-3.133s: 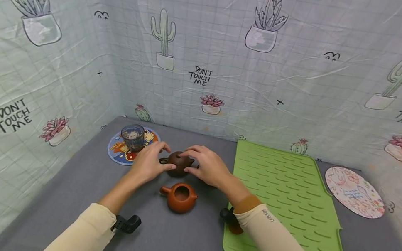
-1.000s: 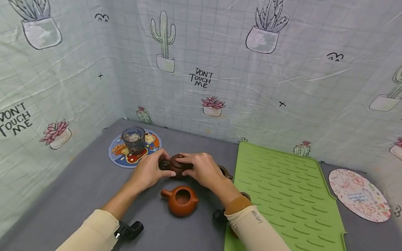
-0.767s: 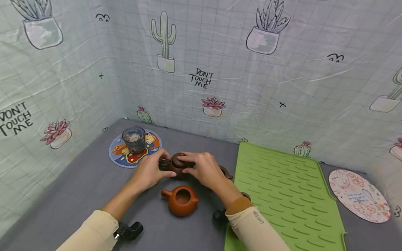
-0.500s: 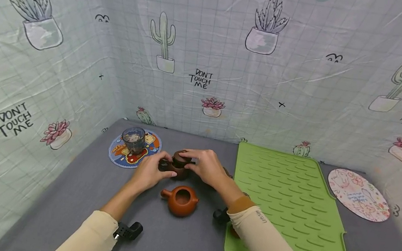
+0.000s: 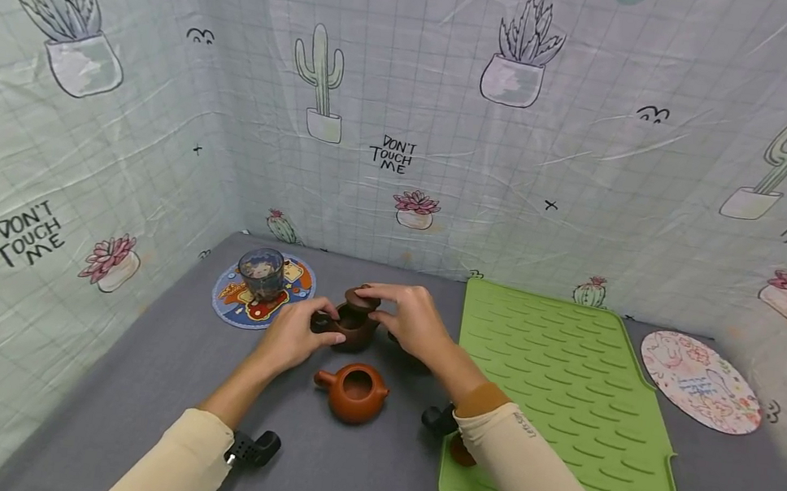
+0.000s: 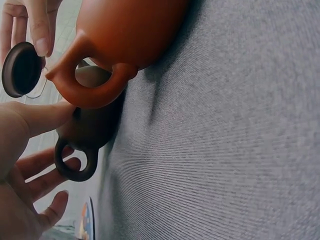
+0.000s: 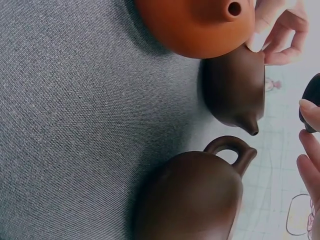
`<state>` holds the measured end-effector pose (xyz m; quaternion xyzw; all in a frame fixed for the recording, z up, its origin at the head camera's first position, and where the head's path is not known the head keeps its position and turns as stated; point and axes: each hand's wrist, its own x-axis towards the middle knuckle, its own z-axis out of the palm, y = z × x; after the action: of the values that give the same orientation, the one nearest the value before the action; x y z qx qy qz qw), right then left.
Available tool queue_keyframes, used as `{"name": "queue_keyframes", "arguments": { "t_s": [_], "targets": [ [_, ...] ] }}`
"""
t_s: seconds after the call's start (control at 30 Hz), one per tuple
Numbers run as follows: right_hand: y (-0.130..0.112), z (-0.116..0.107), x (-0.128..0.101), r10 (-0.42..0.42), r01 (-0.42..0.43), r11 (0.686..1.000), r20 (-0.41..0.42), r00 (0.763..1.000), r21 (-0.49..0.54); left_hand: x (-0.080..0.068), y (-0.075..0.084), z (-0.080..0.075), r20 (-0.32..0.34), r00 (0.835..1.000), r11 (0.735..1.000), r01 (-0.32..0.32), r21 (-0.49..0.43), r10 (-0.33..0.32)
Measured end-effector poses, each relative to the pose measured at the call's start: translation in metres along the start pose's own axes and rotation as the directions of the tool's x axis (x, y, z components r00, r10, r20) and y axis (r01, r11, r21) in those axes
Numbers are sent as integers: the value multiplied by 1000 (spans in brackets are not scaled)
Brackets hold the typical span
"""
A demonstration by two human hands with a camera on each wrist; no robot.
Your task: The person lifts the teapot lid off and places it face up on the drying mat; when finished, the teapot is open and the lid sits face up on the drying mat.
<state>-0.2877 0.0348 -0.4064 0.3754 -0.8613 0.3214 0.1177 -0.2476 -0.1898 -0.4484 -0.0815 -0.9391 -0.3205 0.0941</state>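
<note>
In the head view my left hand (image 5: 292, 336) grips a small dark brown teapot (image 5: 354, 340) at its handle side, thumb near the rim. My right hand (image 5: 417, 324) pinches the teapot's round lid (image 5: 361, 301) by its edge, tilted above the uncovered opening. The left wrist view shows the dark underside of this lid (image 6: 22, 70) apart from the pot. Nearer to me an orange-brown teapot (image 5: 354, 404) stands lidless, touched by neither hand. A second dark brown teapot (image 7: 192, 195) sits to the right, mostly hidden under the right hand in the head view.
A glass cup (image 5: 261, 273) stands on a blue patterned round mat (image 5: 227, 309) at the back left. On the right lies a green ridged mat (image 5: 552, 396) bearing an orange-brown lid (image 5: 462, 451), partly covered by the right forearm. A pink floral round mat (image 5: 701, 382) lies farther right.
My right hand has lifted the lid off the dark brown teapot and moved it slightly up and right, uncovering the opening. The left hand has stayed at the pot; the orange-brown teapot has not moved.
</note>
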Motion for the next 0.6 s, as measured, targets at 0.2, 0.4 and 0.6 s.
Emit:
{"name": "queue_keyframes", "arguments": {
  "t_s": [0.2,0.4,0.6],
  "targets": [
    [-4,-8,1,-20,22,999,-39,999,41,2,1,0,11,1000,1000,15,3,-15],
    [-9,-24,-1,16,-10,997,-77,997,77,3,4,-1,32,999,999,42,25,-42],
    [-12,-39,-4,79,-58,981,-109,991,185,3,5,-2,42,998,999,43,32,-44]
  ]
}}
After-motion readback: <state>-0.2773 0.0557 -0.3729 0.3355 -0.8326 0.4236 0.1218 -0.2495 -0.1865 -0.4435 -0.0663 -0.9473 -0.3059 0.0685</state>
